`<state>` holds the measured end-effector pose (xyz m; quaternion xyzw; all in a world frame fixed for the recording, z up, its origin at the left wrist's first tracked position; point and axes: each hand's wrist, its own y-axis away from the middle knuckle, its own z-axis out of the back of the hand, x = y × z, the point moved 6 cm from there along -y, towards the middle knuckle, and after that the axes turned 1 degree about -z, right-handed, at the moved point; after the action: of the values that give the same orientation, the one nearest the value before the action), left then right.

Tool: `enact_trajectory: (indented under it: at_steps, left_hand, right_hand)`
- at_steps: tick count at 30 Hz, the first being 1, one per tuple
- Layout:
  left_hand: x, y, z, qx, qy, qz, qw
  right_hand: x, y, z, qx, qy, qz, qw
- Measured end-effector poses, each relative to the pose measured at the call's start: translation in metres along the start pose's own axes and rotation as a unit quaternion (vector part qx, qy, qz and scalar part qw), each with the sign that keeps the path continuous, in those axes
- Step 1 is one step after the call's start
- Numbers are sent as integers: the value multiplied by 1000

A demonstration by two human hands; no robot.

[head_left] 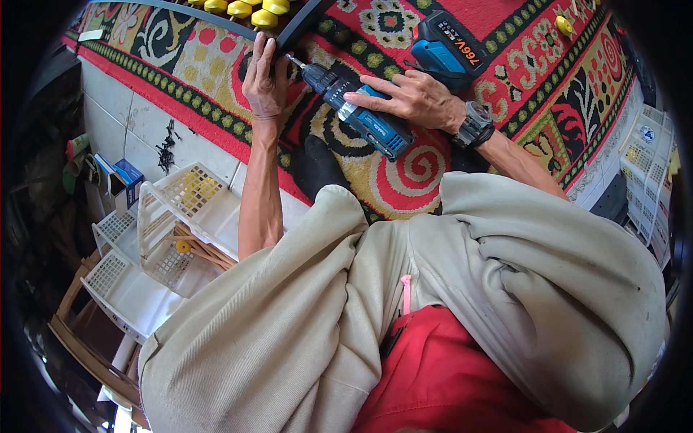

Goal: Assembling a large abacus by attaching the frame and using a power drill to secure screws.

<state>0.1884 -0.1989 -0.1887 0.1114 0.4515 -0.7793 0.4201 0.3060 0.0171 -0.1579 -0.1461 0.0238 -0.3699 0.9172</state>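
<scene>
My left grip (266,83) is unclenched, fingers laid against the corner of the dark frame (297,26); my right grip (415,99) is grasping the drill (364,115), on my side of that frame. Risk: bit (294,60) sits close to my left fingers at the frame's corner, so a slip, or the frame shifting under my loose hold, could nick me.

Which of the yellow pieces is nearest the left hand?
The yellow piece closest to the corner of the dark frame, just beyond the left hand; the others lie farther off.
</scene>
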Motion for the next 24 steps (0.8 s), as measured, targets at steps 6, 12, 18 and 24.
enact_trajectory:
  at_steps: [6, 12, 18, 24]
  left_hand:
    - [1, 0, 2, 7, -2, 4, 1000]
    - [-2, -2, 2, 6, -14, -10, 1000]
    - [-5, -1, 7, 4, -37, -14, 999]
    - [-3, -2, 7, 13, -23, -5, 1000]
  right_hand:
    - [0, -7, 3, 13, -15, -8, 1000]
    - [-2, -10, 4, 7, -29, -32, 999]
    - [-2, -12, 5, 72, -62, -40, 995]
    - [-5, -12, 4, 35, -40, -17, 998]
